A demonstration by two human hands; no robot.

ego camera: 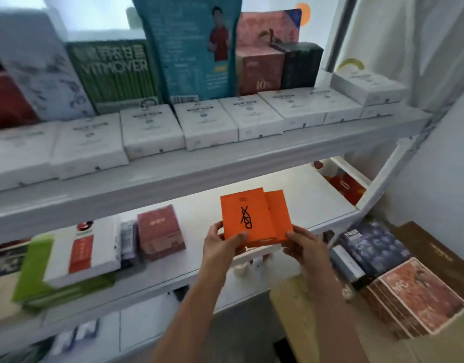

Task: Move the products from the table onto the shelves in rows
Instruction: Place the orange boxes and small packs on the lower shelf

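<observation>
Both hands shared the grip: the left hand (220,244) pinched the near-left corner of the two orange boxes (254,218), and the right hand (303,246) pinched their near-right corner, holding them above the front edge of the middle shelf (291,184). The boxes were offset, so the rear one could probably slide loose and drop. They looked like smooth, flat, sharp-cornered cardboard with black lettering.

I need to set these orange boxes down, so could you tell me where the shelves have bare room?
The middle shelf is bare from the pink box rightward to its right end, behind the orange boxes. The upper shelf is crowded with white boxes.
</observation>
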